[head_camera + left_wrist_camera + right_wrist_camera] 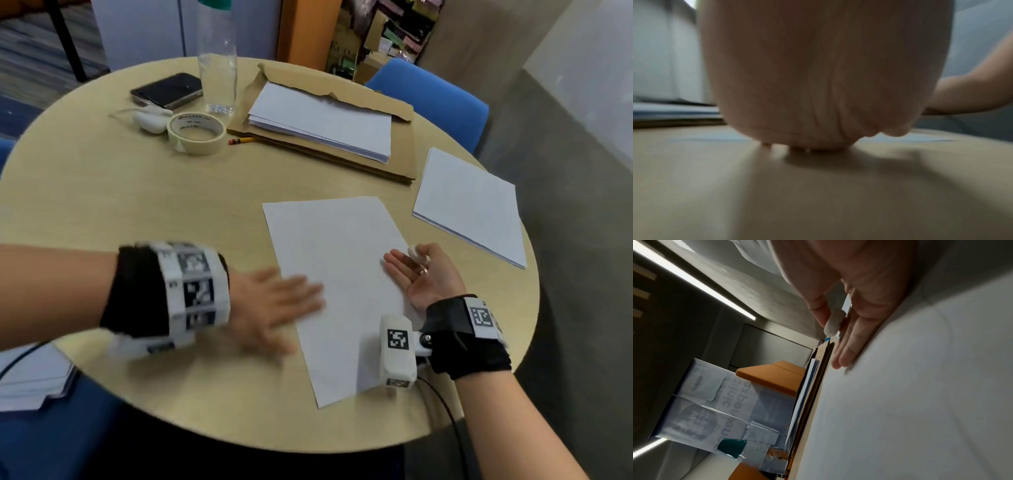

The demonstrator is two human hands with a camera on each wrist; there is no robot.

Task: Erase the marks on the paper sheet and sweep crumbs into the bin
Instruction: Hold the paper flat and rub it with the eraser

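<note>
The paper sheet (337, 274) lies flat on the round table (137, 205); the left hand (274, 305) presses its left edge, fingers flat; the right hand (424, 274), edge-on on the sheet, pinches a white eraser (416, 254)

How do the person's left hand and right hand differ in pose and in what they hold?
The left hand lies palm down with straight fingers and holds nothing; the right hand is turned on its edge, palm showing. The right hand pinches a small white eraser; the left hand pinches nothing. Both touch the paper sheet.
</note>
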